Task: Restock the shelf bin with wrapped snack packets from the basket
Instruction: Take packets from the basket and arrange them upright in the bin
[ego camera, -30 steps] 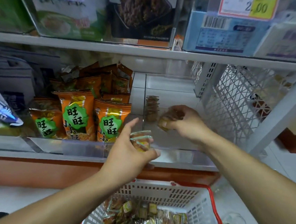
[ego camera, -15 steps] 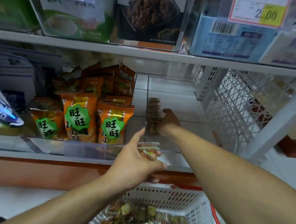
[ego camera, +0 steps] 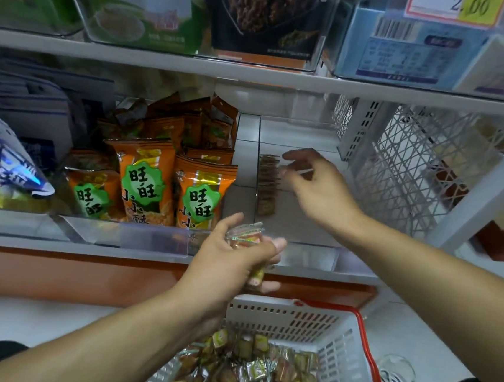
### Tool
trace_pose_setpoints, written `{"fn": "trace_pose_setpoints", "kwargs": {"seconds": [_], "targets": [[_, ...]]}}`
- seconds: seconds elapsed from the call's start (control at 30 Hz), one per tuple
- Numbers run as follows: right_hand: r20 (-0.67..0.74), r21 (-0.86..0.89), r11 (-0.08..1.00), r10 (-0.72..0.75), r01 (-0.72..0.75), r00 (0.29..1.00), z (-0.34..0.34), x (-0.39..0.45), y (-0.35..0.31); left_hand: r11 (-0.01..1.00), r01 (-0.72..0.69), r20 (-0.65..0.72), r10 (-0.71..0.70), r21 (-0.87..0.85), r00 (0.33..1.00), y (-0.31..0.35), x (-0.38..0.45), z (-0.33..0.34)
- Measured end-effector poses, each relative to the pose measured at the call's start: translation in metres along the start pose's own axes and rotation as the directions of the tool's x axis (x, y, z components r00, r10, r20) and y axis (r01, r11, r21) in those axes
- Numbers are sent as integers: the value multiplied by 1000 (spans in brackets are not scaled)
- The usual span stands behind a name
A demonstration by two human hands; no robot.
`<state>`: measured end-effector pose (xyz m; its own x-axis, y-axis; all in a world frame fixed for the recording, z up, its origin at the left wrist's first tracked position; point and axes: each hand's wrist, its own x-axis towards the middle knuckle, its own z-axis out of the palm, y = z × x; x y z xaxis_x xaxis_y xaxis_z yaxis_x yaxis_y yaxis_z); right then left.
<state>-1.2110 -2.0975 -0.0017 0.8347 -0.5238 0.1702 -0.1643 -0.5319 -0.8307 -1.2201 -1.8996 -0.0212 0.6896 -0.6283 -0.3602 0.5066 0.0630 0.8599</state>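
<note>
Risk, row: the packets (ego camera: 267,184) stand on edge in one thin row against the bin's (ego camera: 290,225) left wall, unsupported on their right. A brush from the right hand (ego camera: 316,186), which is just beside them with fingers spread and slack and nothing in them, would likely tip the row flat.

Risk, stack: the left hand (ego camera: 238,252) pinches a small stack (ego camera: 245,236) of packets at the shelf's (ego camera: 115,250) front edge, above the basket (ego camera: 293,321). Slick wrappers may slide apart; strays would probably drop back into the basket or onto the floor.

Risk, bin: its clear front lip is hard to see and could catch a packet on the way in.

Item, packets: small, square, flat; clear crinkly wrap with green-yellow print over brown contents. Light, slippery.

Location: a short row in the bin near the shelf's right end; the bin is mostly bare. A stack in the left hand. Many loose in the basket below the shelf.
</note>
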Motion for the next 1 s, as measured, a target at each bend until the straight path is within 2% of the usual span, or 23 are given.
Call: {"fn": "trace_pose_setpoints", "kwargs": {"seconds": [0.07, 0.13, 0.2, 0.27, 0.37, 0.47, 0.57, 0.77, 1.0], "targets": [[110, 112, 987, -126, 114, 986, -16, -46, -20, 1000, 2, -12, -2, -31, 1000, 1, -2, 0], [272, 34, 980, -199, 198, 942, -23, -87, -34, 1000, -5, 0, 5, -23, 1000, 2, -4, 1], [336, -100, 960, -214, 261, 917, -22, -112, -34, 1000, -17, 22, 17, 12, 1000, 2, -4, 3], [333, -73, 981, -147, 181, 931, -16, -119, -25, 1000, -14, 32, 13, 22, 999, 1, -5, 6], [311, 137, 990, -24, -20, 950, -15, -112, -14, 997, 48, 89, -43, -53, 995, 5, -2, 9], [262, 283, 950, 60, -136, 963, -27, -108, -2, 980, 89, 132, -66, -179, 989, 10, 2, 2], [294, 406, 880, 130, -247, 947, -37, -109, 5, 969, 101, 148, -68, -226, 987, 8, 4, -4], [398, 496, 778, 192, -387, 897, -43, -114, 9, 992, -18, 101, 30, -123, 994, -1, 3, -9], [391, 509, 772, 187, -381, 901, -48, -116, 6, 995, -104, 125, 102, 10, 987, -2, -1, -7]]}}
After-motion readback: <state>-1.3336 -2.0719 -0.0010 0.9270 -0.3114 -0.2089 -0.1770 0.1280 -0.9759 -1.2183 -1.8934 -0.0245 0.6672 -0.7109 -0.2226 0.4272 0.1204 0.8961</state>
